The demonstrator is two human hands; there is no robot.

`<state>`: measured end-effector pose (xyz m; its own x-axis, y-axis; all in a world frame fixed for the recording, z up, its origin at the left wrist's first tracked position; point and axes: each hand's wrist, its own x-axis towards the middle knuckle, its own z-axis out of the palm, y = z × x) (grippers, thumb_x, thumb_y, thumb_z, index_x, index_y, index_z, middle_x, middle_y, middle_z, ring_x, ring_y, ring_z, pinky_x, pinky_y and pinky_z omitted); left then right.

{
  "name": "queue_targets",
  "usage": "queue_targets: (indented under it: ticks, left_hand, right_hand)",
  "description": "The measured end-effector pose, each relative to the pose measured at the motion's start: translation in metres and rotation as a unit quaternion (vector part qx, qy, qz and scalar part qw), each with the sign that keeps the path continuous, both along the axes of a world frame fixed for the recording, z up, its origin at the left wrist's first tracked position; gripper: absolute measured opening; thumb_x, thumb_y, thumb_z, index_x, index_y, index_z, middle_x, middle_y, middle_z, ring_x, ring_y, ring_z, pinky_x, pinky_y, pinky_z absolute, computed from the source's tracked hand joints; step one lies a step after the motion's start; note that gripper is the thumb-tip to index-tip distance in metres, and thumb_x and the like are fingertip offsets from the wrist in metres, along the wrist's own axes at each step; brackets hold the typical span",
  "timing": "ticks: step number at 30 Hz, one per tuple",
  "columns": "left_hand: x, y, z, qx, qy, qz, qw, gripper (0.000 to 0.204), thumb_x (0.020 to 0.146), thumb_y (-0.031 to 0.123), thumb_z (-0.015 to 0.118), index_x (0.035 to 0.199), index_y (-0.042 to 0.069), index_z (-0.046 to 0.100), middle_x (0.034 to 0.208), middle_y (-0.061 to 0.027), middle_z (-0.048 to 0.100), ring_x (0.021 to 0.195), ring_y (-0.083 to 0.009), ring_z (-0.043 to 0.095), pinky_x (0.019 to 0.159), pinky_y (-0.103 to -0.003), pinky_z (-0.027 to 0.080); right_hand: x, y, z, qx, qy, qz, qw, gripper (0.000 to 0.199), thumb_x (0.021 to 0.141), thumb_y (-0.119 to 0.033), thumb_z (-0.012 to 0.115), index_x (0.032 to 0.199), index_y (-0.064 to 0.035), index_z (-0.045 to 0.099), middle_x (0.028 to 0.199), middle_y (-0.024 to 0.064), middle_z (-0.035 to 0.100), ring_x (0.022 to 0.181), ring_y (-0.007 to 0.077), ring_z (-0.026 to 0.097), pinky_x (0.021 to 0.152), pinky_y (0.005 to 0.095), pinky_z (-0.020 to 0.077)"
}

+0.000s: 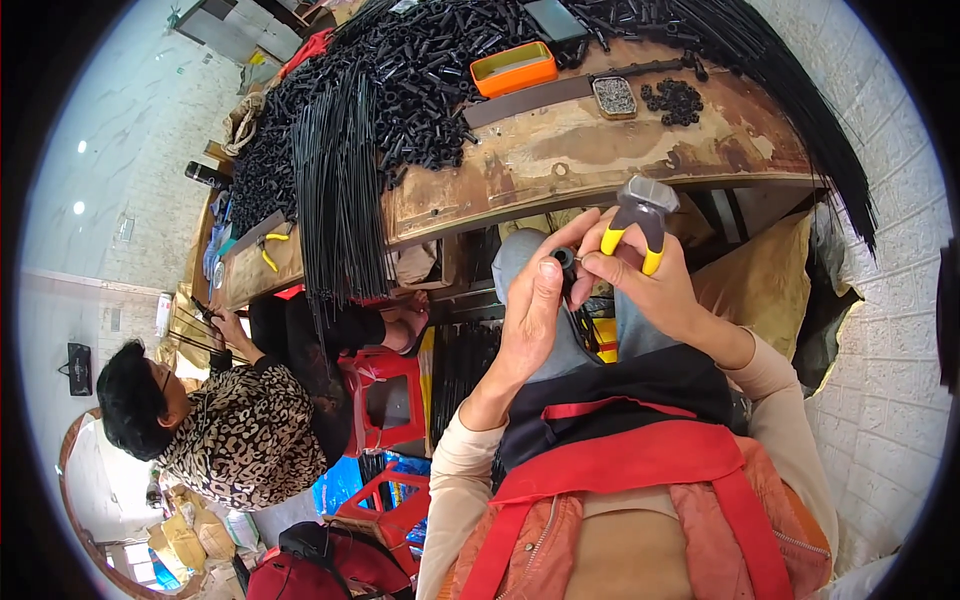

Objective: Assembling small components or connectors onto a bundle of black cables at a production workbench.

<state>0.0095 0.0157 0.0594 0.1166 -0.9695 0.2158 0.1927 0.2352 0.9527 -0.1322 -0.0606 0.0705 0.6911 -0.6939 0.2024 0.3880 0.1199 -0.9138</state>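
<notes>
My left hand [532, 303] is closed around a short black tubular part [565, 258], its round open end facing up between thumb and fingers. In my right hand [655, 285] rest end-cutting pincers [648, 195], their metal head pointing away from me and the yellow handles running into the palm. The thumb and forefinger of that same hand pinch close against the tubular part, with something thin and small between them that I cannot make out. Both hands are together in front of the near edge of the workbench [590, 165], above my lap.
Black tubular parts [430, 75] are heaped across the bench, with bundles of thin black cables [340, 190] hanging over its edge. An orange box [514, 70], a tin of small metal pieces [614, 98] and black rings [674, 102] lie there. A co-worker [245, 420] sits left, near a red stool [385, 400].
</notes>
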Motion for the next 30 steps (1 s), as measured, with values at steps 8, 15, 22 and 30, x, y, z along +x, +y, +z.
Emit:
queue_targets:
  ticks: [8,15,22,30]
  left_hand:
    - [-0.001,-0.007,-0.009,0.020,-0.019,-0.020,0.999,0.073,0.102,0.054,0.032,0.142,-0.007,0.038,0.097,-0.0026,0.056,0.084,-0.0087,0.049,0.069,-0.021,0.038]
    - [-0.004,-0.009,-0.002,0.042,0.053,-0.053,0.996,0.073,0.103,0.054,0.030,0.145,-0.006,0.032,0.075,0.0047,0.040,0.067,-0.0061,0.034,0.061,-0.021,0.029]
    - [-0.005,-0.022,-0.002,0.030,0.045,-0.048,0.997,0.072,0.102,0.055,0.029,0.150,0.001,0.026,0.072,0.0042,0.039,0.065,-0.0069,0.033,0.059,-0.022,0.028]
    - [-0.003,-0.032,-0.004,0.031,-0.023,-0.010,0.999,0.064,0.102,0.055,0.026,0.118,-0.001,0.052,0.065,0.0032,0.040,0.058,-0.0067,0.034,0.054,-0.024,0.029]
  right_hand:
    - [-0.005,-0.016,-0.005,-0.349,0.082,-0.156,0.920,0.016,0.084,0.000,0.067,0.098,0.0005,0.060,0.096,0.0112,0.061,0.082,0.0187,0.061,0.072,0.0300,0.0491]
    - [0.000,-0.022,-0.015,-0.392,-0.007,-0.145,0.908,0.021,0.079,0.002,0.071,0.096,-0.0022,0.060,0.095,0.0103,0.061,0.085,0.0196,0.059,0.074,0.0306,0.0473]
    - [-0.017,-0.037,0.019,-0.170,0.171,-0.064,0.968,0.021,0.086,-0.012,0.070,0.100,-0.0015,0.058,0.085,0.0025,0.059,0.075,0.0068,0.056,0.065,0.0245,0.0450]
    - [-0.086,-0.015,0.044,-0.085,0.413,0.081,0.903,0.026,0.096,-0.021,0.057,0.111,0.0003,0.054,0.053,0.0051,0.053,0.040,0.0118,0.048,0.043,0.0277,0.0374]
